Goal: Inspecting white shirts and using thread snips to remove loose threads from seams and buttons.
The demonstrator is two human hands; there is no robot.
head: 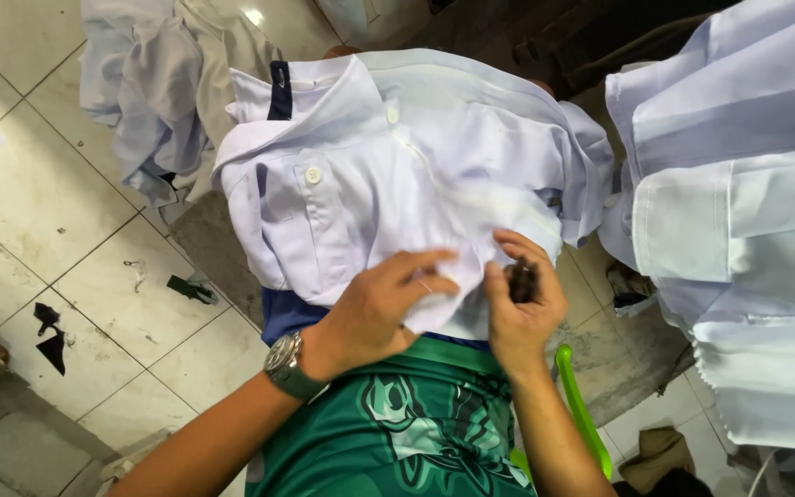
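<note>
Your left hand [384, 308]: fingers pinching the hem of the white shirt [388, 175] lying on your lap. Your right hand [522, 299]: fingers clenched on a small dark tool [521, 281]. Beyond: more white shirts [738, 212], tiled floor [39, 212].

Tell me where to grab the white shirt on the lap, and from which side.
Grip the white shirt at its collar, coming from the far left side. The collar is thick, folded and lies free there, while the left hand and right hand already cover the near hem.
</note>
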